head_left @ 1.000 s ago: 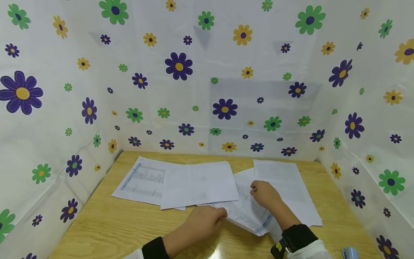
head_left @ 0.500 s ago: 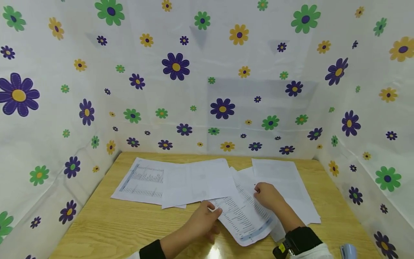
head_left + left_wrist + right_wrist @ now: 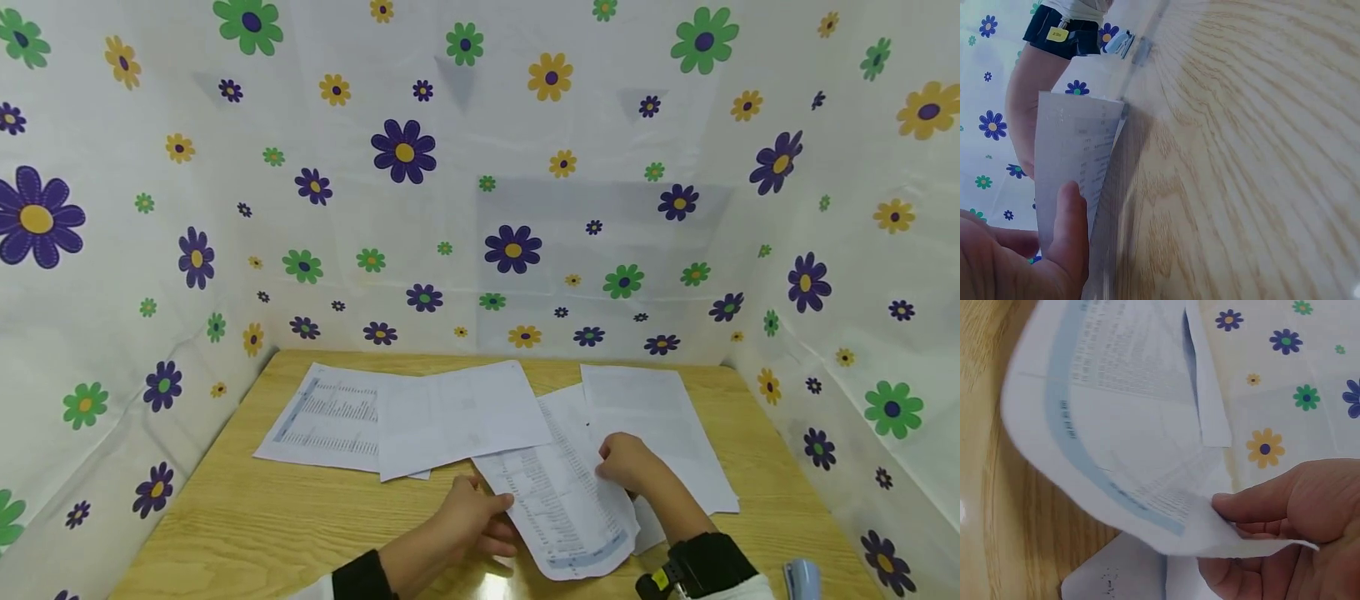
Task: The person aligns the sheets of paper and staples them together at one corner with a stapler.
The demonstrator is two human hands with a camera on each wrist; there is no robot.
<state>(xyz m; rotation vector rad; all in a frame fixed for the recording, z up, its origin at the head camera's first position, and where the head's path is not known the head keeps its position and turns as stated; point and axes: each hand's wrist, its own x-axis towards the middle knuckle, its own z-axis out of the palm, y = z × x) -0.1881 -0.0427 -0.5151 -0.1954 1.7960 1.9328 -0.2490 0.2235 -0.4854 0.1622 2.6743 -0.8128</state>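
Observation:
A printed sheet of paper (image 3: 566, 521) with a blue band along its near end lies tilted and bowed between my two hands. My left hand (image 3: 474, 517) pinches its left edge; in the left wrist view the thumb (image 3: 1071, 231) lies along the sheet (image 3: 1069, 137). At the opposite edge my right hand (image 3: 630, 462) holds the sheet between thumb and fingers, and the paper (image 3: 1129, 425) curls up there in the right wrist view. The sheet's far end passes under a blank-backed page (image 3: 457, 417).
Another printed page (image 3: 337, 412) lies at the left, partly under the blank-backed one. At the right rests a further white sheet (image 3: 652, 408). A light blue stapler (image 3: 802, 579) is near the front right. Flower-patterned cloth (image 3: 450, 167) surrounds the wooden table (image 3: 300, 525).
The printed sheet's near end has swung toward me and its left edge now shows more. My left hand's fingers have spread under it. My right hand has moved slightly nearer along its edge.

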